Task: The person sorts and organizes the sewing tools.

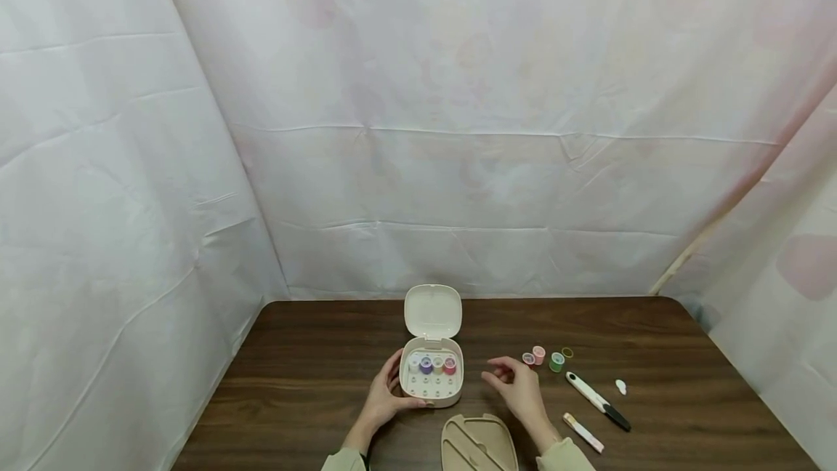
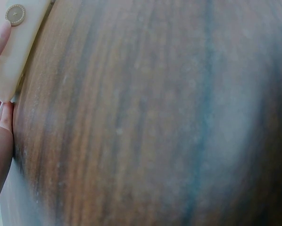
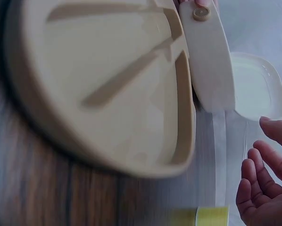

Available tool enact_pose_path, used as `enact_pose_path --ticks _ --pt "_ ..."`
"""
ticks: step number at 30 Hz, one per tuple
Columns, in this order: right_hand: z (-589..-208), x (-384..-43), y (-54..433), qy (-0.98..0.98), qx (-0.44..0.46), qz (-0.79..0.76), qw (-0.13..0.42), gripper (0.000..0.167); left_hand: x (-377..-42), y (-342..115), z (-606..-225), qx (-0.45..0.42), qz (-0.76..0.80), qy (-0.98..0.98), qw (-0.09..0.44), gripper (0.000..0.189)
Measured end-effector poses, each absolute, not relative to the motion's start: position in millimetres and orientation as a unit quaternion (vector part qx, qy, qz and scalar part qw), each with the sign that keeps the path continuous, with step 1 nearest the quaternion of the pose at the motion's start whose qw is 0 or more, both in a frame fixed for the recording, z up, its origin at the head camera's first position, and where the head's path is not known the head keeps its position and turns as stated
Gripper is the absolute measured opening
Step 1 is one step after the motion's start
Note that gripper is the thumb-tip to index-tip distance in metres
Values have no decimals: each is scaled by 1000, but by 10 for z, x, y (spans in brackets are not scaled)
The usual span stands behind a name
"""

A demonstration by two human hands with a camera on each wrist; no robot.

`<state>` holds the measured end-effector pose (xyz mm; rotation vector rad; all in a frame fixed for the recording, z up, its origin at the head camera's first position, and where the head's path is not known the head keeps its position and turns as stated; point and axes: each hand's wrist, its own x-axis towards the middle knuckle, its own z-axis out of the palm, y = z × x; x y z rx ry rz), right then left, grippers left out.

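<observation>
My left hand [image 1: 382,398] grips a small cream sewing box [image 1: 431,398], fingers along its left side and thumb at the front by a round button clasp [image 2: 15,15]. The box stands with its lid [image 1: 433,311] raised at the back. Inside, a white pegged tray [image 1: 428,388] carries a row of small thread spools, among them a purple one [image 1: 426,365] and a red one [image 1: 450,365]. To the right of the box, my right hand [image 1: 519,391] hovers over the table with fingers loosely bent and nothing between them.
A beige tray insert [image 1: 480,445] with slots lies in front of the box. Pink spools [image 1: 538,355], a green spool [image 1: 556,362] and a yellowish ring [image 1: 567,352] sit at right. Nearby lie a white-and-black tool [image 1: 598,402], a slim pale stick-shaped item [image 1: 583,433] and a small white piece [image 1: 621,387].
</observation>
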<state>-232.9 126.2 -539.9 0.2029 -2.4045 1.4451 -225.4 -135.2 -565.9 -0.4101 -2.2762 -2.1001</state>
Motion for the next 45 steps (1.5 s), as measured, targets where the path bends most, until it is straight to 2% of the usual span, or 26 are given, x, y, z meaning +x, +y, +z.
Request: enact_pose_path --ticks 15,35,45 --pt "-5395 -2289 1665 -862 45 471 182 17 -2385 -1422 -5971 -133 -653 -745 29 103" --pt "-5408 -2338 2163 -896 4 408 174 23 -2391 -1418 -5967 -122 -658 -743 20 103" --pt "-5535 -2447 2291 -896 -29 398 196 31 -2378 -1422 -5950 -120 -661 -741 16 104"
